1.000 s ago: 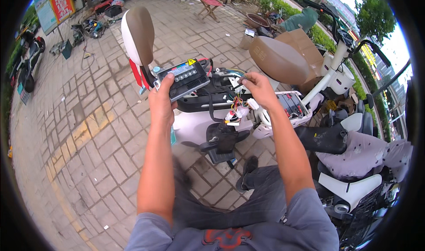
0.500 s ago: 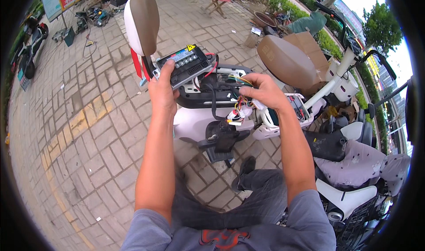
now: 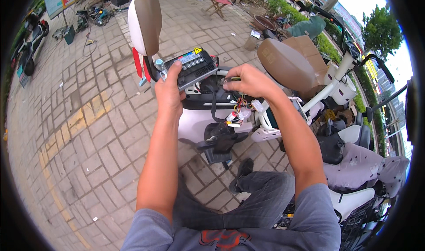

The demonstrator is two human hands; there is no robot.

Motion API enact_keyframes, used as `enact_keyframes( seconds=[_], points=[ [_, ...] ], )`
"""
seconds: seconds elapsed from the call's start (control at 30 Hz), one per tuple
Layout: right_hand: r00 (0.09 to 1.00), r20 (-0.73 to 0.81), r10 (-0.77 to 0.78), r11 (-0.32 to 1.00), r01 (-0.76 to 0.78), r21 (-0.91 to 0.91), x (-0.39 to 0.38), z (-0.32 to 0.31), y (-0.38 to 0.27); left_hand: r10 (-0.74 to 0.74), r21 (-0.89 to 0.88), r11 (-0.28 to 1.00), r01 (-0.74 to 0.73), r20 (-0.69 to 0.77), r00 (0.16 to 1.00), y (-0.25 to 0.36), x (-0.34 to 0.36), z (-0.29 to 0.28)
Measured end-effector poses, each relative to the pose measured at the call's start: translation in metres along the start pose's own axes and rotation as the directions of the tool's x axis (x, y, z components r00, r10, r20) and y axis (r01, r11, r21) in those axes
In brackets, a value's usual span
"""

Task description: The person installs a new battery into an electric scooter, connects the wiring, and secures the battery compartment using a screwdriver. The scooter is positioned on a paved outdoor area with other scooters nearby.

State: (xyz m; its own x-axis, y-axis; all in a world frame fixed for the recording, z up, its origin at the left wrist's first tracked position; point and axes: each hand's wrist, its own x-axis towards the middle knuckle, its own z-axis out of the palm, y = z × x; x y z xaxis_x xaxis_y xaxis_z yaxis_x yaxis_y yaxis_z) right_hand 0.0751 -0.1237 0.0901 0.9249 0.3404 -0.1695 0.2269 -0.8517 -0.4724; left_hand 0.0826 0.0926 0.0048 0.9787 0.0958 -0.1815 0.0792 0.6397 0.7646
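Observation:
In my left hand [image 3: 169, 91] is a black electric-bike controller box [image 3: 191, 68] with a yellow warning triangle and a row of terminals; my thumb presses on its top. To the right, my right hand [image 3: 249, 81] is closed, fingertips pinching dark wires just beside the box. Both hands are over the open black under-seat compartment [image 3: 208, 101] of a pale pink electric scooter. Coloured wires with white connectors [image 3: 241, 114] hang over its near side. A black cable [image 3: 214, 107] loops down next to them. The pinched wire ends are hidden by my fingers.
A brown and white backrest [image 3: 150, 23] rises behind my left hand. The brown seat [image 3: 287, 61] leans near cardboard [image 3: 310, 52] at right. Parked scooters [image 3: 349, 162] crowd the right side. A red folding stool [image 3: 218, 5] and scattered tools [image 3: 98, 15] lie farther off on brick paving.
My right hand has moved left, away from the hanging coloured wires and closer to the controller box. My left hand and the box have shifted slightly right.

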Motion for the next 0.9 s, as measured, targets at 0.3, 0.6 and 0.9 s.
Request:
enact_keyframes(
  seconds=[0.3,0.6,0.9],
  points=[
    [0.946,-0.219,0.237,0.955,-0.186,0.230,-0.017,-0.005,0.047,-0.056,-0.004,0.998,0.056,0.043,0.998,-0.001,-0.012,0.008],
    [0.994,-0.105,-0.003,0.823,0.062,0.564,-0.021,0.025,0.006,-0.072,-0.319,0.944,0.084,0.051,0.996,-0.025,-0.011,0.017],
    [0.959,-0.275,0.073,0.953,0.013,0.301,-0.019,0.048,-0.016,-0.072,-0.481,0.875,0.057,-0.012,0.997,-0.021,-0.022,0.052]
  ],
)
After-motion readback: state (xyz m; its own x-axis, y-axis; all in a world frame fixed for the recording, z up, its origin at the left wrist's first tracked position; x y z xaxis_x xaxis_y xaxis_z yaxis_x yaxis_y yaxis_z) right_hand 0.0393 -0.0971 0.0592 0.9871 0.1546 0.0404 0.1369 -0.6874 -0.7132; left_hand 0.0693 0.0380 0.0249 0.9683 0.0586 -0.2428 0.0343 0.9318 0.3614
